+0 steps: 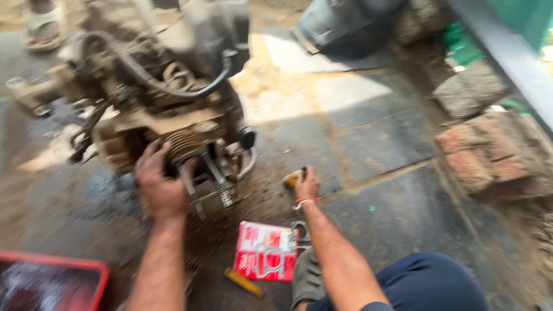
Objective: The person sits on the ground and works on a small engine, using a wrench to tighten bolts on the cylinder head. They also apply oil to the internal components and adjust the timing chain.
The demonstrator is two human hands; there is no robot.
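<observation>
The engine (167,109) is dull grey-brown, caked with tan dirt, with a black hose (173,86) curling over it and pale ribbed fins low on its side. The floor (368,144) is dark grey slabs dusted with sandy brown. A small box (265,251) is red and white; beside it lies a yellow strip (244,282). The tray (52,282) has a red rim. The bricks (489,152) are reddish. The right hand (307,185) wears an orange-and-white wrist thread and closes on something yellowish. The trouser knee (426,282) is navy blue.

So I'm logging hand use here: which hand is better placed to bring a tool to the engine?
Probably the right hand: it grips a small yellowish object on the floor, while the left hand rests on the engine.
</observation>
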